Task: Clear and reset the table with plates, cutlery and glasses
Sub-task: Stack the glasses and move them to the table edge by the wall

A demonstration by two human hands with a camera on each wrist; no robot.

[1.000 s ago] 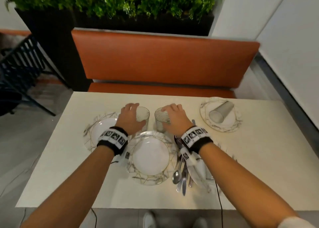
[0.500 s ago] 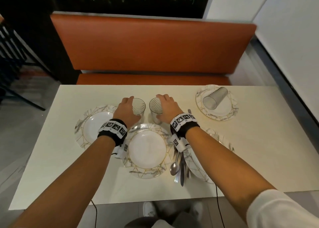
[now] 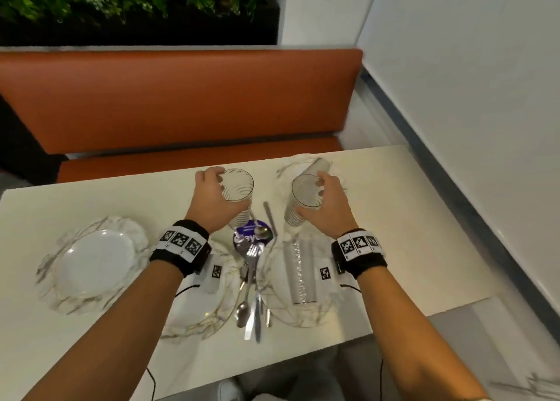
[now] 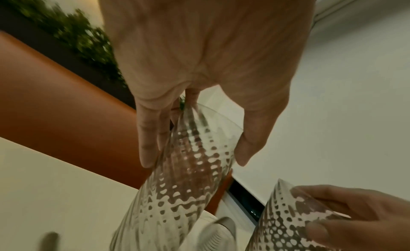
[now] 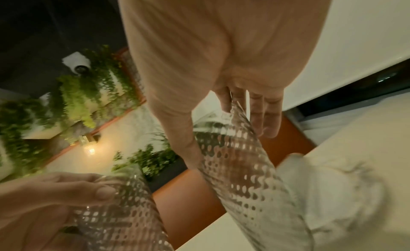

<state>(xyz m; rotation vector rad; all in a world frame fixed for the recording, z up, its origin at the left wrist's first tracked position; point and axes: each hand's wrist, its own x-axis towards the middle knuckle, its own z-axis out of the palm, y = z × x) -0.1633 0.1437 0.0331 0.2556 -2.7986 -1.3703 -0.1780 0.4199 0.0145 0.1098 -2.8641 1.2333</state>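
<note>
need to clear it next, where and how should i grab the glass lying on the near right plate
The lying glass rests on its side on the near plate, mouth toward the person. Probably best to come from above and wrap the fingers across its ribbed middle, since a round body could roll; the cutlery crowds its left.

Near edge of the cream table (image 3: 409, 234) was crowded: three gold-veined white plates (image 3: 91, 267), a pile of steel cutlery (image 3: 253, 294) and a ribbed glass lying flat (image 3: 301, 270) blocked it, while bare tabletop lay open far left and right.
</note>
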